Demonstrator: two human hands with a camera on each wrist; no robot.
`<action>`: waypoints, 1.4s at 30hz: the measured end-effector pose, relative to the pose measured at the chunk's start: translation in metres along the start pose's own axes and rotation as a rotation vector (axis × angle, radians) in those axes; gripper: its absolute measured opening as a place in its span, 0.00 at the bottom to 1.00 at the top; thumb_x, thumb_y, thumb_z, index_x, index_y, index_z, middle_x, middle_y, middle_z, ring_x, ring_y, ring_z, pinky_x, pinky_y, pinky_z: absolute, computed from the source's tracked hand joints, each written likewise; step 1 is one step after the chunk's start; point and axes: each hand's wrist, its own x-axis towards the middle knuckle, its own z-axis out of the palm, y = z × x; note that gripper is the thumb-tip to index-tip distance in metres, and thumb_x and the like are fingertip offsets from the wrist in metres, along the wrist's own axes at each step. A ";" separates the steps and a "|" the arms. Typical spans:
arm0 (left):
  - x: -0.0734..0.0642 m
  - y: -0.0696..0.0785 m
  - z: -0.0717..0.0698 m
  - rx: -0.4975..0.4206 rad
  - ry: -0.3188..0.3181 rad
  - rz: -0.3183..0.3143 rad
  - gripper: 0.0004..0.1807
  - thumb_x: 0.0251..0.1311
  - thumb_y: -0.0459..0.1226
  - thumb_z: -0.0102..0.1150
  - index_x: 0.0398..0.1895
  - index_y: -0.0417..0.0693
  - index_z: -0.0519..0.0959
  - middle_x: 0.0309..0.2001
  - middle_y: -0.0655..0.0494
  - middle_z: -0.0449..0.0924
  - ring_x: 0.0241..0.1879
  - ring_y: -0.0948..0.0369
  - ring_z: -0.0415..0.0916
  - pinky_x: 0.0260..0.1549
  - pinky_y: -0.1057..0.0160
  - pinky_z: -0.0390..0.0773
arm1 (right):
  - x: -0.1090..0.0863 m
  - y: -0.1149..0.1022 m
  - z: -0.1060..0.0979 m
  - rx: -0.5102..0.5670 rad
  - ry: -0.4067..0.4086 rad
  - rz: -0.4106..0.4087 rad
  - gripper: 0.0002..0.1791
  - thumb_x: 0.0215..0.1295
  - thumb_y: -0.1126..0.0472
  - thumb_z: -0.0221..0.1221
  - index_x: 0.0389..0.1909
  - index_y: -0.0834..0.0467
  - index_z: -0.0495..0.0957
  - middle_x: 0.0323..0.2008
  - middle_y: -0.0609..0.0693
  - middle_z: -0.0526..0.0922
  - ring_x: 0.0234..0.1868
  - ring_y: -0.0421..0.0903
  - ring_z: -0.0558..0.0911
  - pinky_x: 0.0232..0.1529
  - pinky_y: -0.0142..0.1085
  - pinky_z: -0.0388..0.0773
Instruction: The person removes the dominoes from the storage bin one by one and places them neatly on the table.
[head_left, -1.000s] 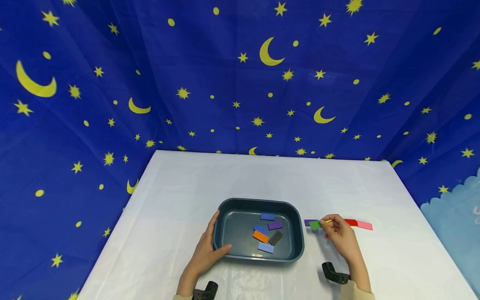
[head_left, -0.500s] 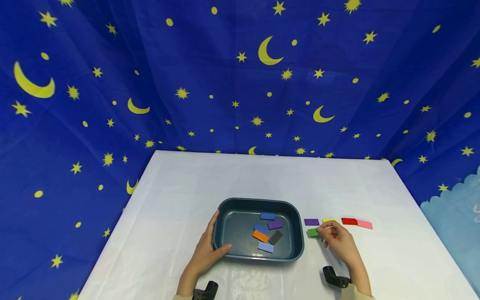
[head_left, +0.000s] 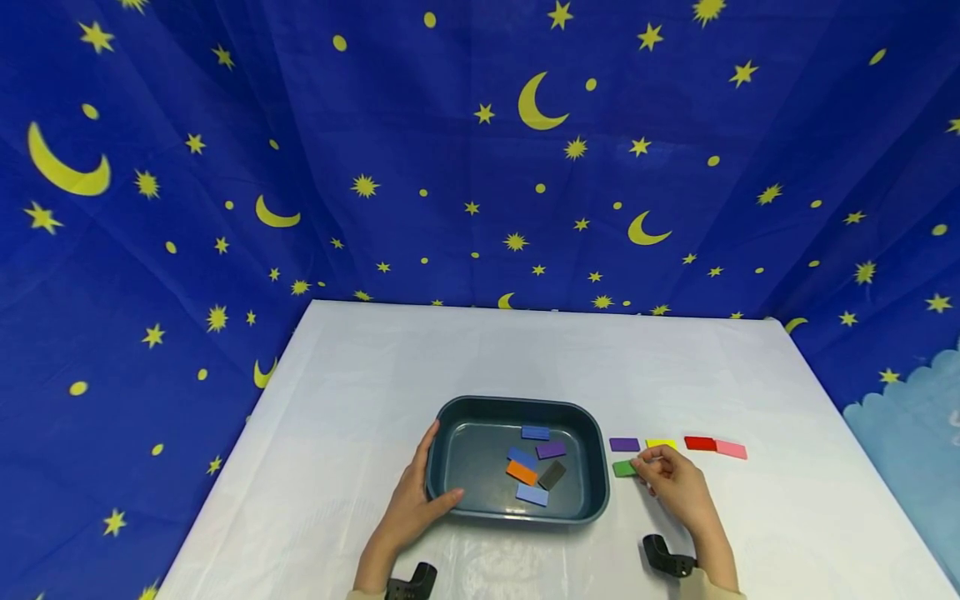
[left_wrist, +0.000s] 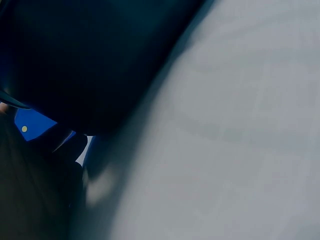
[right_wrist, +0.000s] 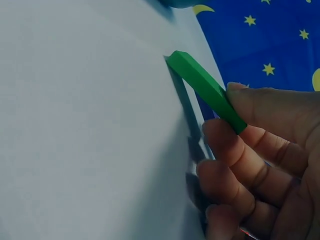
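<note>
Green block [head_left: 624, 468] has come to the near side of the purple block [head_left: 624, 444], pinched in the right hand [head_left: 678, 492]; I judge placing is under way. The left hand [head_left: 408, 508] grips the tray [head_left: 517, 518].

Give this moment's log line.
left hand: grips tray | right hand: pinches green block | table: purple block, yellow block, red block, pink block

Head view: your right hand [head_left: 675, 490] covers one end of the green block [head_left: 623, 469]; tabletop [head_left: 352, 375] near edge cropped. Left wrist: tray [left_wrist: 95, 55] dark, blurred, cut off.
</note>
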 end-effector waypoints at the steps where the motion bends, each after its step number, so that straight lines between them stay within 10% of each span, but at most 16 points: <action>1: 0.000 0.000 0.000 0.000 0.000 -0.002 0.53 0.48 0.49 0.66 0.74 0.75 0.44 0.73 0.53 0.48 0.66 0.42 0.54 0.52 0.30 0.56 | 0.000 0.000 0.000 -0.011 0.007 -0.003 0.13 0.62 0.57 0.63 0.39 0.63 0.76 0.20 0.48 0.76 0.20 0.43 0.74 0.23 0.32 0.69; 42: 0.000 -0.002 0.001 0.005 0.014 -0.009 0.53 0.47 0.48 0.67 0.74 0.75 0.45 0.72 0.50 0.52 0.64 0.42 0.57 0.52 0.31 0.59 | -0.005 -0.003 0.002 -0.154 0.125 0.018 0.12 0.59 0.58 0.64 0.34 0.64 0.77 0.20 0.49 0.72 0.22 0.45 0.71 0.23 0.33 0.67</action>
